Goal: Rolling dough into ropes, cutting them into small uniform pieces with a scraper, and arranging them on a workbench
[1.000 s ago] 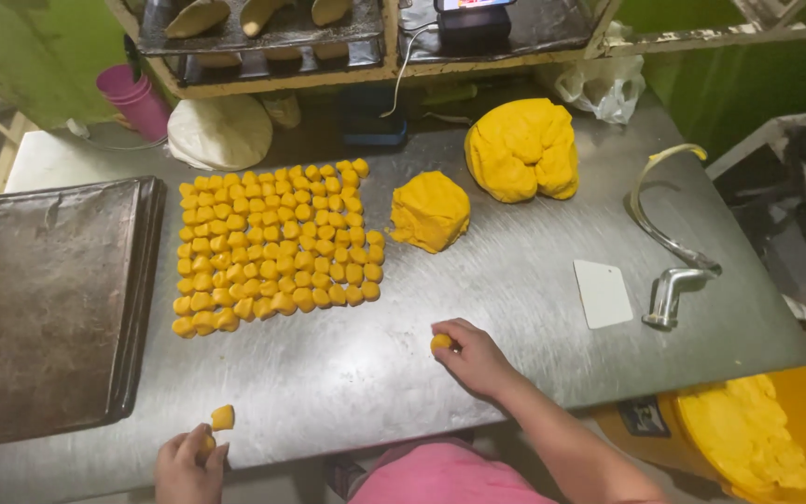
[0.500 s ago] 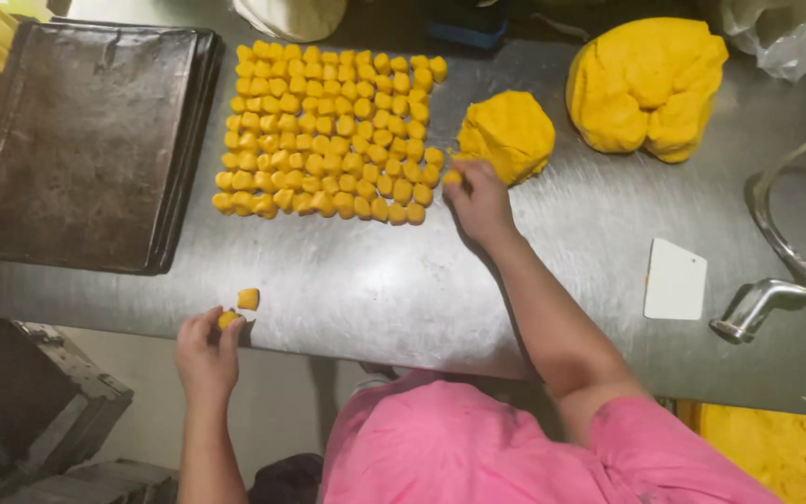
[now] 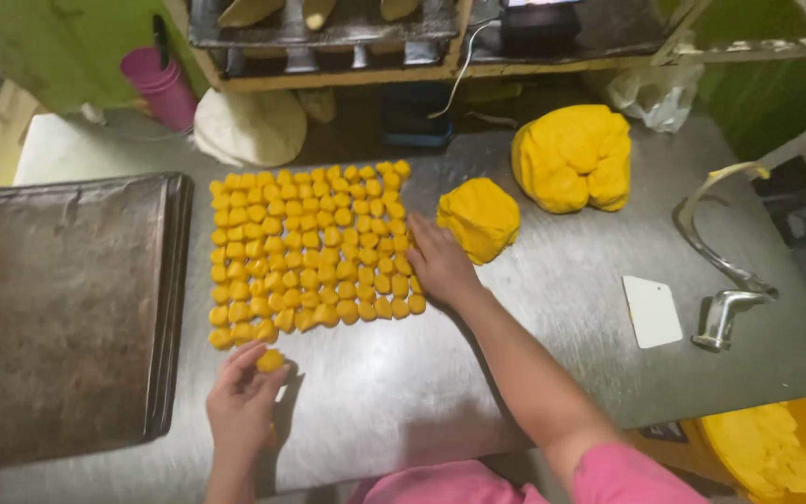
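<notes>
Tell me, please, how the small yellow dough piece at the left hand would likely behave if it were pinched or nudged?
The dough piece at the left hand looks soft and lumpy, so it would probably dent rather than break. Being small, it is likely light. Its uneven, rounded shape suggests it might wobble but not roll far on the steel table.

Bare steel table (image 3: 478,383) lies open at six o'clock; grid of small yellow dough pieces (image 3: 310,247) blocks twelve o'clock.

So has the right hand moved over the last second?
Yes. The right hand has travelled from the bare table near the front edge up to the right edge of the grid of yellow dough pieces, beside the medium dough lump.
</notes>
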